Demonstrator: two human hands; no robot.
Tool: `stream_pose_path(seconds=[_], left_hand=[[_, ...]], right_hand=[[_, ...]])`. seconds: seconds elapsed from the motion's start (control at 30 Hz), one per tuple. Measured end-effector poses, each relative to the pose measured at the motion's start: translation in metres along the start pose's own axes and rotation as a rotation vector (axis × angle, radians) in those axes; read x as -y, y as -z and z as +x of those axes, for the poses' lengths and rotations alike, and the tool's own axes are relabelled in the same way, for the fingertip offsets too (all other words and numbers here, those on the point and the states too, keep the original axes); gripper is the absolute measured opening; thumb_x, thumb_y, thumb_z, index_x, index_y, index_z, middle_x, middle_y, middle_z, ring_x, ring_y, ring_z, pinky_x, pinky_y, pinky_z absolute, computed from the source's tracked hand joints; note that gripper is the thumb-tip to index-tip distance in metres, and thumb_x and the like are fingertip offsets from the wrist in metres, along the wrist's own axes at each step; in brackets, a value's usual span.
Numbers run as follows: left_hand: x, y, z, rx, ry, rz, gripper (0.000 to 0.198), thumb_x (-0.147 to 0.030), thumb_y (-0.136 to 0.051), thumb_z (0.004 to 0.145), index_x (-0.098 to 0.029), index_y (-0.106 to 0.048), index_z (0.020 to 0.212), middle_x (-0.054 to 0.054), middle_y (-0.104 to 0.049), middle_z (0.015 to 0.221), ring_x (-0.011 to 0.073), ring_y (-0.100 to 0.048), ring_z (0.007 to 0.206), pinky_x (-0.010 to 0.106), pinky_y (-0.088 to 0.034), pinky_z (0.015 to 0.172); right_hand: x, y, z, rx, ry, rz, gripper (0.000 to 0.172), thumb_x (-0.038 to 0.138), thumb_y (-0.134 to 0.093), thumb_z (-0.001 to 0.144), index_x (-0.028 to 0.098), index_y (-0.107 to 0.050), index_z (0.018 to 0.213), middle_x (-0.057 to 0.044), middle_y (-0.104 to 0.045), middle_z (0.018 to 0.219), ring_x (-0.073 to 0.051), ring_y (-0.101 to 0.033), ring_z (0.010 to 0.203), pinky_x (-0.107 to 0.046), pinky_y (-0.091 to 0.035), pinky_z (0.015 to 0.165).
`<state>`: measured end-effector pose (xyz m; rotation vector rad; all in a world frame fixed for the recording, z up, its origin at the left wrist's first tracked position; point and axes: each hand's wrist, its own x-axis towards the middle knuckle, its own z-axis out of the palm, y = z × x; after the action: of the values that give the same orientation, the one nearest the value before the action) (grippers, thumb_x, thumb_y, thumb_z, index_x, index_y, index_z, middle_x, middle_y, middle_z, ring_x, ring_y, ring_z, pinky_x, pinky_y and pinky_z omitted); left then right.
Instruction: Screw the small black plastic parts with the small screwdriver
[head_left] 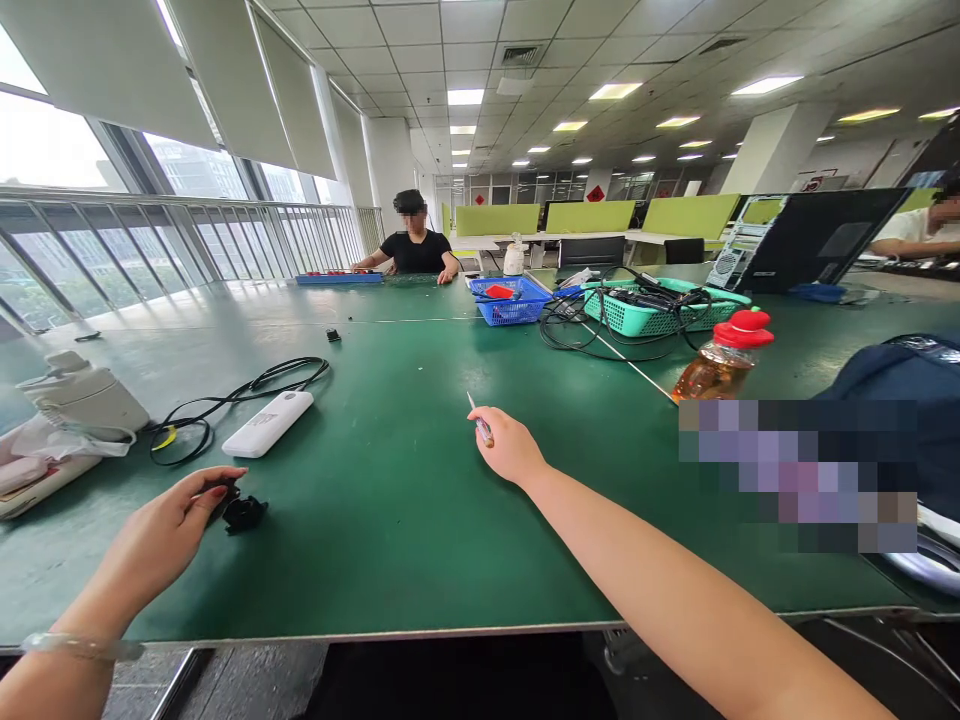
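Observation:
My right hand [510, 445] is closed around the patterned handle of a slim tool [485, 432], whose narrow, pale tip sticks up and away from me. Whether it is a knife or a screwdriver cannot be made out. It is held over the middle of the green table [375, 540]. At the left, my left hand [176, 510] pinches a small black part [227, 490] between thumb and fingers. Directly beside the fingertips is a dark, lumpy black piece [245, 514]; I cannot tell whether the two are joined. Fingers partly hide the pinched part.
A white power bank [268, 424] and a looped black cable [217, 400] lie beyond my left hand. Farther right are a blue basket [510, 312], a green basket [630, 318] of cables and a red-capped bottle [716, 365]. Another person [415, 245] sits across the table.

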<state>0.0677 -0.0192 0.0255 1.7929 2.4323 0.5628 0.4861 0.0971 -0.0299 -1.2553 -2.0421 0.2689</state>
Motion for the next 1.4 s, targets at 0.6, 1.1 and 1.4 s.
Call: stream_pose_path(seconds=[0.6,1.1,1.4], left_hand=[[-0.008,-0.004,-0.007,0.061,-0.126,0.077,0.054,-0.052,-0.036,0.081,-0.023,-0.067,0.114,0.006,-0.073,0.103,0.0267,-0.066,0.092,0.036,-0.049,0.085],[-0.008,-0.007,-0.008,-0.107,0.194,-0.877,0.069,-0.071,-0.068,0.056,-0.021,-0.063,0.103,0.008,-0.066,0.116,0.0221,-0.060,0.109,0.034,-0.048,0.100],[-0.011,-0.005,-0.009,-0.120,0.168,-0.879,0.073,-0.056,-0.081,0.046,-0.024,-0.060,0.108,0.007,-0.067,0.108,0.0250,-0.061,0.109,0.038,-0.050,0.097]], right_hand=[[0.001,0.000,-0.001,0.004,-0.024,-0.014,0.029,0.017,-0.049,0.084,0.026,-0.057,0.110,-0.001,-0.065,0.110,-0.016,-0.064,0.084,-0.027,-0.048,0.072],[0.001,0.000,-0.001,-0.002,-0.021,-0.014,0.030,0.017,-0.048,0.085,0.027,-0.057,0.111,-0.001,-0.065,0.108,-0.016,-0.063,0.083,-0.027,-0.048,0.071],[0.001,0.001,-0.001,-0.002,-0.028,-0.020,0.029,0.016,-0.049,0.084,0.026,-0.058,0.111,-0.002,-0.065,0.110,-0.017,-0.064,0.083,-0.027,-0.048,0.071]])
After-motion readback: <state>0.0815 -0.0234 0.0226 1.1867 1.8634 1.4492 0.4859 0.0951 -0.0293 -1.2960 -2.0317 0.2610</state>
